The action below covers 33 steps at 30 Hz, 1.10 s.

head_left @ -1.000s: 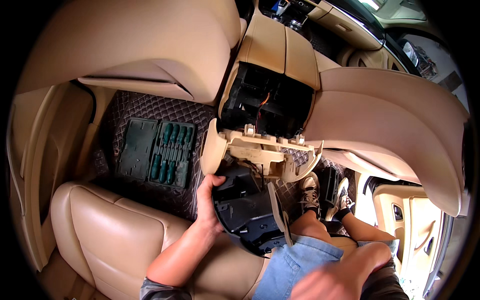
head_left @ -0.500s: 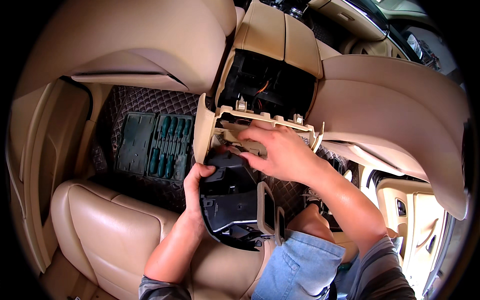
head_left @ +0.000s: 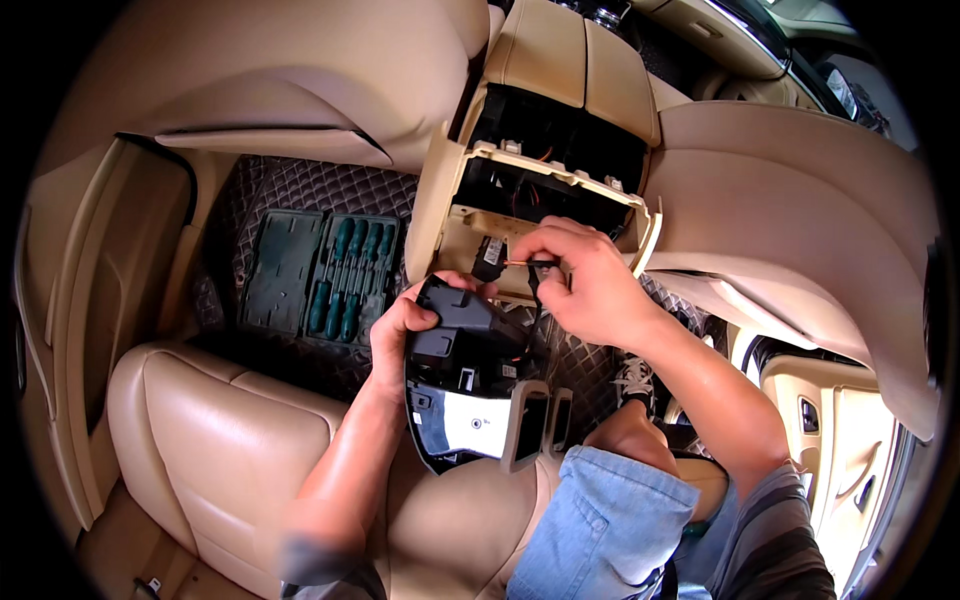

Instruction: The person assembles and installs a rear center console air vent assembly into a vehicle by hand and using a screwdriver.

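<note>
My left hand grips the side of a black plastic console panel housing, its thumb on the near edge. The housing has a glossy lower face and two beige-framed openings on its right. Just past its upper end is a small black connector with a pale label and orange-brown wires; the left fingertips reach close beneath it. My right hand is closed in a pinch around the dark-sleeved wires beside the connector. A dark cable hangs from there towards the housing. The beige trim frame stands just beyond both hands.
Beyond the frame, the centre console has a dark open cavity with wires. A green-handled screwdriver set lies in its case on the quilted floor mat, left. Beige front seats flank the console; a rear seat is near left.
The housing has tipped, exposing more of its glossy face. My right hand has come out of the frame and shifted right, now pinching the wires; the connector has come into view.
</note>
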Tool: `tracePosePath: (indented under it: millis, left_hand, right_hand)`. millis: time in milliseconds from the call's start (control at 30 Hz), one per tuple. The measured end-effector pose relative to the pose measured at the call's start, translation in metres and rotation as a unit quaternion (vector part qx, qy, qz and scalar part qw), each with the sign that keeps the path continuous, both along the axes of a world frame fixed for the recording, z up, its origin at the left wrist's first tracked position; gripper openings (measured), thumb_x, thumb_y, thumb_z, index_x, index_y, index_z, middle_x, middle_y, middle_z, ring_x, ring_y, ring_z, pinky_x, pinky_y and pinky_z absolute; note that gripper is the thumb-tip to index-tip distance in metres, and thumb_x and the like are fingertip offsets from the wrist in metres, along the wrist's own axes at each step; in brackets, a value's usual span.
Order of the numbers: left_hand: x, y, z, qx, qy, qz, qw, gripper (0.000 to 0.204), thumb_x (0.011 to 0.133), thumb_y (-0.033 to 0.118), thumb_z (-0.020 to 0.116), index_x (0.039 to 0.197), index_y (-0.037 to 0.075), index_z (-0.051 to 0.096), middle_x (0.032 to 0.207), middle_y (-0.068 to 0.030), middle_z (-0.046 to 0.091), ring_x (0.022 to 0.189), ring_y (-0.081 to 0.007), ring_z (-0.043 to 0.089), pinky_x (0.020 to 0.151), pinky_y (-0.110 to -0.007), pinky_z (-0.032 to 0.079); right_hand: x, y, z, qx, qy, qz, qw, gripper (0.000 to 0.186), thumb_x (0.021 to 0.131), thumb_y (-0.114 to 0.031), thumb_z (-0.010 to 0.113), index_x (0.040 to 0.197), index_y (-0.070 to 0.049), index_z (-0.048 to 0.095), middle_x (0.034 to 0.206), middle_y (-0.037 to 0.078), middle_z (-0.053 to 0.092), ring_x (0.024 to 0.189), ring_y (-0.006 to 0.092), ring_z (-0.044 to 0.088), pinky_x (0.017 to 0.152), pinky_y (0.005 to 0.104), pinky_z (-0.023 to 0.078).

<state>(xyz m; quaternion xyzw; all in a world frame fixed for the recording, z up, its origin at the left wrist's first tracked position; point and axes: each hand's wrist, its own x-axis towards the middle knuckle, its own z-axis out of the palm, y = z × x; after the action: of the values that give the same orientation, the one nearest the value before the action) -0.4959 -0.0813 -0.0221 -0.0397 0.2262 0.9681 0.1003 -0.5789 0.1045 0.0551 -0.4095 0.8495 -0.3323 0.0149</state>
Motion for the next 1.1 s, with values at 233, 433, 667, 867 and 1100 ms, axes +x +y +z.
tracePosePath:
  millis: [233,433,667,867,1100]
  left_hand:
    - [-0.002,-0.005,-0.008,-0.011,0.066,-0.011,0.998,0.045,0.056,0.027,0.050,0.093,0.001,0.055,0.098,-0.0119,0.049,0.109,-0.0312,0.047,0.103,-0.046,0.034]
    - [-0.003,-0.014,-0.019,-0.074,0.076,0.051,0.993,0.050,0.056,0.029,0.049,0.097,0.000,0.055,0.109,-0.0145,0.049,0.106,-0.0284,0.048,0.098,-0.036,0.035]
    - [-0.002,-0.012,-0.014,-0.098,0.051,0.049,0.993,0.051,0.052,0.029,0.049,0.093,0.001,0.056,0.114,-0.0149,0.048,0.111,-0.0273,0.045,0.100,-0.034,0.033]
    - [-0.001,-0.015,-0.018,-0.068,0.077,0.037,0.994,0.049,0.053,0.028,0.048,0.094,0.000,0.056,0.118,-0.0160,0.048,0.115,-0.0285,0.044,0.102,-0.035,0.032]
    - [0.003,-0.007,-0.012,0.018,0.055,0.034,0.998,0.046,0.060,0.026,0.048,0.097,0.000,0.056,0.122,-0.0163,0.048,0.118,-0.0293,0.043,0.103,-0.039,0.036]
  right_hand:
    - [0.029,0.005,-0.014,-0.158,-0.067,-0.062,0.983,0.022,0.070,0.012,0.047,0.087,0.000,0.053,0.082,0.009,0.057,0.068,0.0174,0.055,0.064,0.0257,0.045]
    - [0.007,-0.015,-0.024,-0.122,-0.013,-0.022,0.992,0.031,0.067,0.015,0.042,0.086,-0.003,0.056,0.082,0.008,0.058,0.077,0.0174,0.054,0.075,0.0265,0.044]
    - [0.008,-0.002,-0.010,-0.307,-0.294,-0.029,0.905,0.050,0.068,0.017,0.035,0.109,0.001,0.059,0.073,0.002,0.051,0.068,0.0096,0.049,0.069,0.0244,0.045]
    - [0.046,0.015,0.017,-0.163,-0.302,0.051,0.938,0.031,0.082,-0.008,0.065,0.111,0.002,0.059,0.071,0.004,0.055,0.064,0.0129,0.054,0.062,0.0260,0.044]
    - [0.058,0.011,0.008,-0.075,-0.076,0.053,0.993,0.018,0.071,-0.005,0.073,0.089,-0.004,0.067,0.074,0.004,0.061,0.065,0.0217,0.059,0.064,0.0309,0.046]
